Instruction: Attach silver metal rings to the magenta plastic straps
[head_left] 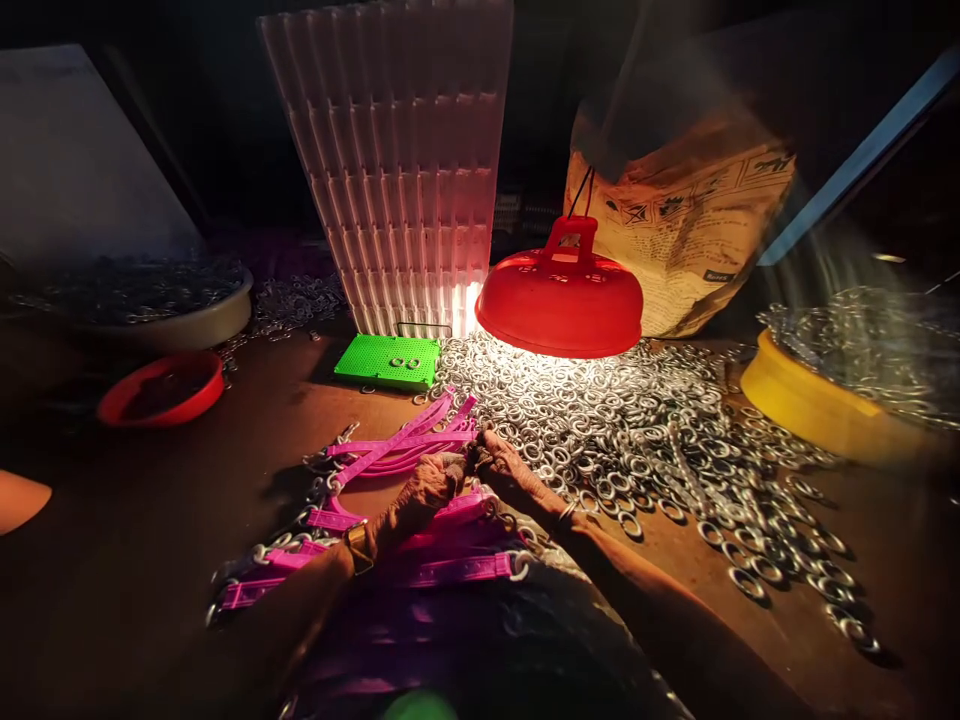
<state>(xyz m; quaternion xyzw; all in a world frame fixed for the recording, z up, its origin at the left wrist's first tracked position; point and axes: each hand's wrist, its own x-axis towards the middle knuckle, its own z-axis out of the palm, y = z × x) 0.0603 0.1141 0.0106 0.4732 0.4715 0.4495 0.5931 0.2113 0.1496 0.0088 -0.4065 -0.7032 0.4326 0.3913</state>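
Pink straps (pixel 405 440) are spread left of the metal rings (pixel 600 400); one is pinched in the closed fingers of the left hand (pixel 439 478) and right hand (pixel 499 460). Illegible print is borne by the paper sack (pixel 675 230).

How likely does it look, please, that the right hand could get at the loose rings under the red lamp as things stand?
Probably yes: the loose rings spread close beside the right hand, with nothing visible in between, though the red lamp sits low over the far part.
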